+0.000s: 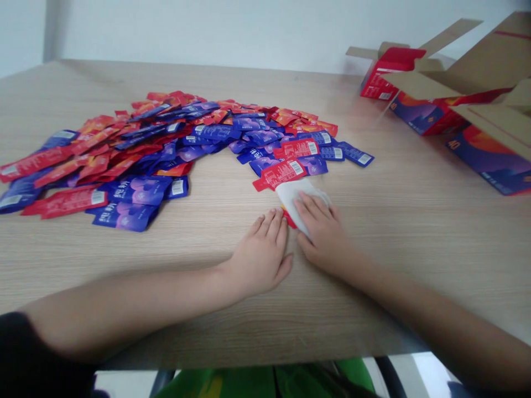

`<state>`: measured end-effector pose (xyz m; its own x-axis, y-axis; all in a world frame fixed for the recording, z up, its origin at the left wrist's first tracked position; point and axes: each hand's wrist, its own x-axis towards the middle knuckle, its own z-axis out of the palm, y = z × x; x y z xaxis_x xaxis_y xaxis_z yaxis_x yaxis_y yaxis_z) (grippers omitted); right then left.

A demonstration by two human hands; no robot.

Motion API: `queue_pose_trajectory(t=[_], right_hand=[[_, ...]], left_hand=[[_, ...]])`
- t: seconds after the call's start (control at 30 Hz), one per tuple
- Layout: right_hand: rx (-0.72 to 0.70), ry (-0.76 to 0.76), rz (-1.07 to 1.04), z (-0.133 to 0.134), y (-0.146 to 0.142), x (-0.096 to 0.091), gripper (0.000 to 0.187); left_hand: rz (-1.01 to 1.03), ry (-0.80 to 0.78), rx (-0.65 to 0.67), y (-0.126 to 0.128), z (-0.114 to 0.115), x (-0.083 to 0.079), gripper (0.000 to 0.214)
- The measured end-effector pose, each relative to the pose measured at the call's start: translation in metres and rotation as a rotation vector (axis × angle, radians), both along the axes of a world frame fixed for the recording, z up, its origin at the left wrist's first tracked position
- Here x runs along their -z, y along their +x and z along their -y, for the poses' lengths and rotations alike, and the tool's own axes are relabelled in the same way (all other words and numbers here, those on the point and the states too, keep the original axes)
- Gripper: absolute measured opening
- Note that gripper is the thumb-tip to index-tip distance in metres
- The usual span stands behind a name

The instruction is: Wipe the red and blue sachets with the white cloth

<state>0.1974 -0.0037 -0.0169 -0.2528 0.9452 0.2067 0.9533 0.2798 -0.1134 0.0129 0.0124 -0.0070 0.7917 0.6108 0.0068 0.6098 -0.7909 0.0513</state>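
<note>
My right hand [321, 232] presses a folded white cloth [290, 193] down on the table, fingers bent over it. A red packet [289, 217] lies mostly hidden under the cloth; only a small red and yellow part shows. Beside it, my left hand [263, 249] lies flat with fingers stretched out, the fingertips touching that packet's left edge. Just beyond the cloth is a red sachet with a barcode [280, 174]. It lies at the near edge of a wide heap of red and blue-purple sachets [215, 132].
The heap stretches in an arc across the left and middle of the wooden table [186, 320]. At the right stand open cartons: a small red box [375, 80], a blue and orange box [418, 113] and a larger box [485, 157] marked 40. A white wall [207, 33] rises behind.
</note>
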Motion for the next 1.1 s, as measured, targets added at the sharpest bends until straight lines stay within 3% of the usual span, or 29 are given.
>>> queue_pose_trajectory(t=[0.07,0.13,0.37,0.43,0.6,0.67,0.8,0.87,1.1], right_hand=[[-0.111,-0.019,-0.014,0.005,-0.011,-0.001,0.062],[-0.114,-0.034,-0.023,0.006,-0.012,-0.003,0.062],[0.215,-0.014,0.012,-0.006,0.022,-0.004,0.059],[0.167,-0.003,0.021,-0.003,0.013,-0.002,0.060],[-0.113,-0.035,0.018,0.009,-0.016,-0.004,0.063],[-0.059,-0.043,0.023,0.008,-0.009,-0.006,0.063],[0.202,-0.057,0.045,-0.003,0.019,-0.007,0.062],[0.244,-0.046,0.048,-0.006,0.022,-0.005,0.061],[-0.094,-0.029,0.017,0.008,-0.016,-0.004,0.063]], left_hand=[[0.008,0.002,0.005,0.000,0.000,0.000,0.066],[0.007,0.003,0.010,0.000,0.000,0.001,0.066],[-0.014,0.001,0.006,-0.001,0.000,0.000,0.069],[-0.011,0.001,0.001,0.000,0.000,0.000,0.069],[0.006,0.014,0.014,-0.001,0.000,0.000,0.064],[0.004,0.014,0.012,-0.001,0.000,0.000,0.066],[-0.018,-0.003,0.012,-0.001,0.000,-0.001,0.069],[-0.023,-0.009,0.008,-0.001,0.000,-0.001,0.069],[0.002,-0.005,0.012,-0.001,0.000,-0.002,0.064]])
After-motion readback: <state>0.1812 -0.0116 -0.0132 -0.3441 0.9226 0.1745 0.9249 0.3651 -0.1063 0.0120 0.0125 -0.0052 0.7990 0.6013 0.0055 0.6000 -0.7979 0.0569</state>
